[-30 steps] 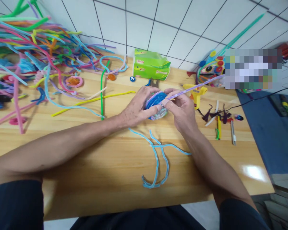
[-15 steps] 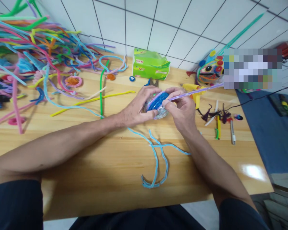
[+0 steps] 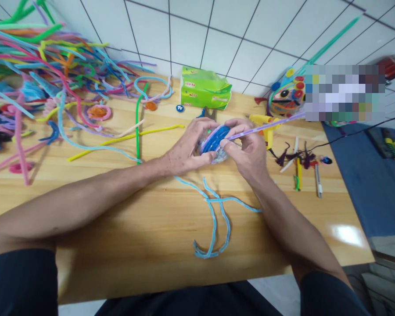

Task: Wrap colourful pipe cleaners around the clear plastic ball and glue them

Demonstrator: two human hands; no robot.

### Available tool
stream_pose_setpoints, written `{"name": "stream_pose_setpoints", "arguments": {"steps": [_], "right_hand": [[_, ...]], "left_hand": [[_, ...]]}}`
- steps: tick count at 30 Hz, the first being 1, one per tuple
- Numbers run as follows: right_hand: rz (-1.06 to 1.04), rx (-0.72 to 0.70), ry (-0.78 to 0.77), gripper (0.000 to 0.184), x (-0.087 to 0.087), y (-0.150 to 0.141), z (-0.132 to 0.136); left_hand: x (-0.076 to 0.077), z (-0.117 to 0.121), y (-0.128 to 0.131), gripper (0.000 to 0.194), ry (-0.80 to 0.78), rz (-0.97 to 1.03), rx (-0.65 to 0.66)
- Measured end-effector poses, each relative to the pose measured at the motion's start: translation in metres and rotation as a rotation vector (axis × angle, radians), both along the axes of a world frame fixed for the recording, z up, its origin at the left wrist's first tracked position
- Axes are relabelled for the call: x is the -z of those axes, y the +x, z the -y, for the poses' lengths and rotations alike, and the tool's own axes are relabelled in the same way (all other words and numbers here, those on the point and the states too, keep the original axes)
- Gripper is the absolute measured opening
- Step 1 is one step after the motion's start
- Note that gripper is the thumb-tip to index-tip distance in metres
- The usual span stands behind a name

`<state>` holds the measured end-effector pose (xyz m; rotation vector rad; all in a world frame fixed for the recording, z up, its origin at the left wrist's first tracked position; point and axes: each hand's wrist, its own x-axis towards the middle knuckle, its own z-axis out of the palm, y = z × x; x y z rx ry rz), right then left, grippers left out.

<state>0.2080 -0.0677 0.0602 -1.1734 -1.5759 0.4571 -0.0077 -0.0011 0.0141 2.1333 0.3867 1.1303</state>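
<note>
Between my hands, above the wooden table, is a rounded clear plastic piece point(image 3: 220, 156) wrapped with blue pipe cleaners point(image 3: 215, 140). My left hand point(image 3: 187, 147) is closed around its left side, thumb along the near edge. A long purple pipe cleaner point(image 3: 268, 125) runs along the wrapped piece and sticks out to the upper right. My right hand point(image 3: 248, 147) pinches this purple pipe cleaner between thumb and fingers against the right side of the piece. Below my hands, light blue pipe cleaners point(image 3: 213, 219) lie bent on the table. My fingers hide part of the wrapped piece.
A heap of coloured pipe cleaners point(image 3: 66, 66) fills the back left. Behind my hands are a green tissue pack point(image 3: 204, 90), pliers point(image 3: 209, 114) and a blue button point(image 3: 180, 108). A yellow glue gun point(image 3: 266, 131) and a cutter knife point(image 3: 318, 182) lie to the right.
My left thumb has drawn back slightly, showing more of the blue wrapping. The wrapped piece has tilted a little, and the purple pipe cleaner's free end has dipped slightly. Both hands keep their hold.
</note>
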Motion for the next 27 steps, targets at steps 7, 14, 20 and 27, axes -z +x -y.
{"name": "stream_pose_setpoints", "arguments": {"steps": [7,14,20,27], "right_hand": [[0.08,-0.021,0.014,0.01,-0.006,-0.003,0.004],[-0.046,-0.04,-0.07,0.007,-0.005,-0.001,0.002],[-0.107,-0.015,-0.071,0.009,0.001,-0.002,0.001],[-0.147,-0.022,-0.103,0.013,0.006,-0.001,0.0]], "left_hand": [[-0.003,0.003,0.0,0.07,-0.077,-0.012,0.003],[-0.002,0.006,0.001,0.063,-0.128,-0.018,-0.003],[-0.001,0.007,0.001,0.062,-0.072,-0.008,-0.003],[-0.001,0.007,-0.001,0.07,-0.025,-0.04,-0.028]]}}
